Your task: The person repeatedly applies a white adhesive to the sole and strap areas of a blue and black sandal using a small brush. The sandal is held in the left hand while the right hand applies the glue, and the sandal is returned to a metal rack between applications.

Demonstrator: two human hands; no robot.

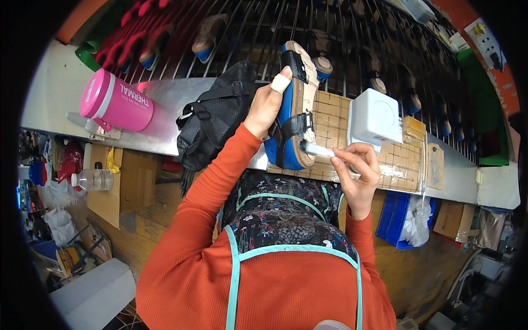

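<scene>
Mug (124, 104) L of bag (214, 118); shoe (300, 99) btwn bag & tub (377, 116); tub prob. on board (331, 118); rack (254, 41) behind.

A metal bench (165, 91) stretched across the width of the view, bearing a pink flask (124, 104) toward its left end and a black bag (212, 118) just beside it. Right of the bag lay a brown board (331, 113) crossed by grid lines, with a white tub (379, 116) on it. Beyond, a rack of rods (265, 47) carried shoes (206, 44) in rows.
</scene>
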